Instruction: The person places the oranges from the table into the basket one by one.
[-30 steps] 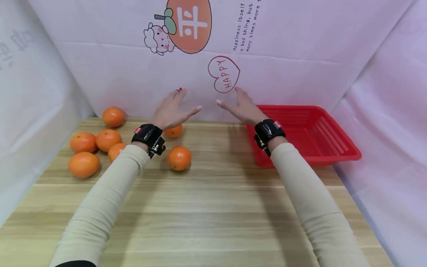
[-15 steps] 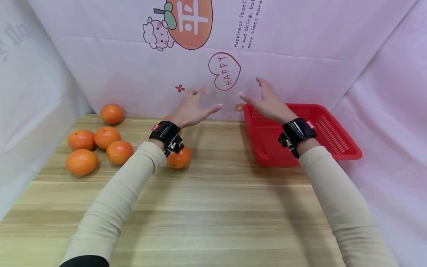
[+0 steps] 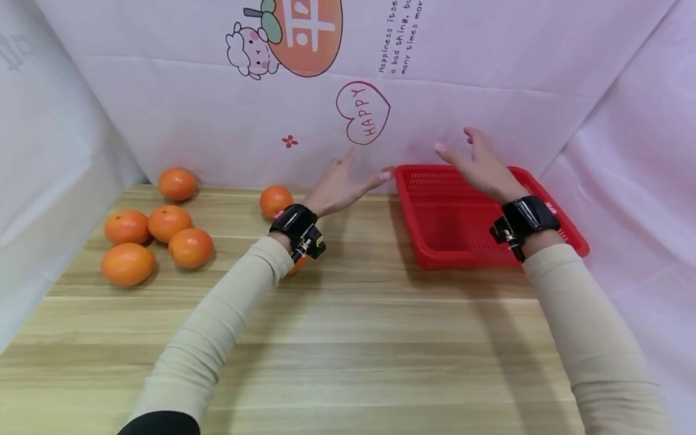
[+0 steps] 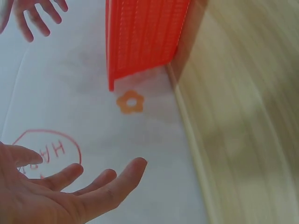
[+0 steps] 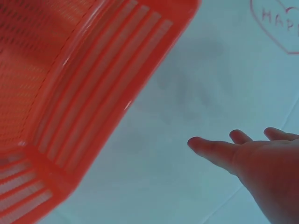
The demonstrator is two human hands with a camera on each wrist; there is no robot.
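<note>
My left hand (image 3: 339, 188) hovers over the table's back part, left of the red plastic basket (image 3: 448, 260), with thumb and fingers spread and nothing held. In the left wrist view its fingers (image 4: 100, 196) are loosely extended, and the basket's side wall (image 4: 147, 39) rises beyond. Over the basket's back part is my right hand (image 3: 484, 169), empty, fingers relaxed. The right wrist view has that hand (image 5: 266, 161) apart from the basket's slotted wall (image 5: 105, 93). An orange (image 3: 275, 202) lies beside the left wrist; another orange (image 3: 296, 264) is mostly hidden under it.
Several more oranges (image 3: 169, 223) lie grouped at the table's left. White printed cloth (image 3: 435, 115) stands behind the wooden table (image 3: 348, 356), with cloth walls at both sides. Each wrist wears a black strap with a small camera (image 3: 310, 240).
Both hands have moved right, the left past the two nearer oranges, the right from the basket's left edge to over the basket. The oranges and basket stay where they were.
</note>
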